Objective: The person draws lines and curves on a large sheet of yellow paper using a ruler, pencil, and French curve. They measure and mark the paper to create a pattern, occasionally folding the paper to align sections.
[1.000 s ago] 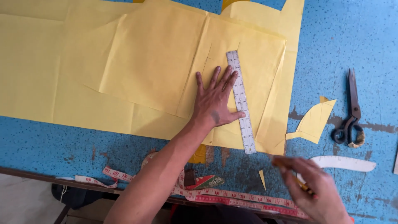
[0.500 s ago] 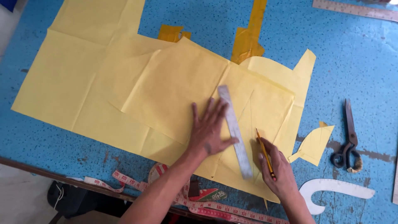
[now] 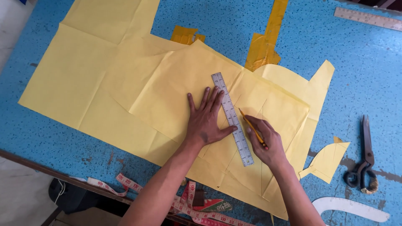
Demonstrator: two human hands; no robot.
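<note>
My left hand [image 3: 206,119] lies flat with spread fingers on the yellow pattern paper [image 3: 125,92], its thumb pressing the edge of a grey metal ruler [image 3: 233,118] that runs diagonally across the sheet. My right hand [image 3: 264,142] grips a yellow pencil [image 3: 250,125], whose tip touches the paper just beside the ruler's right edge. Faint drawn lines show on the paper around the right hand. The paper covers much of the blue table [image 3: 368,75].
Black scissors [image 3: 363,161] lie at the right. A yellow paper offcut [image 3: 325,161] and a white curved template [image 3: 351,208] sit near them. A red-and-white tape measure [image 3: 184,203] trails along the front edge. Another ruler [image 3: 368,19] lies at top right, yellow strips [image 3: 268,37] above.
My right hand has come up from the table's front edge with the pencil and set its tip against the ruler. The left hand stays pressed on paper and ruler.
</note>
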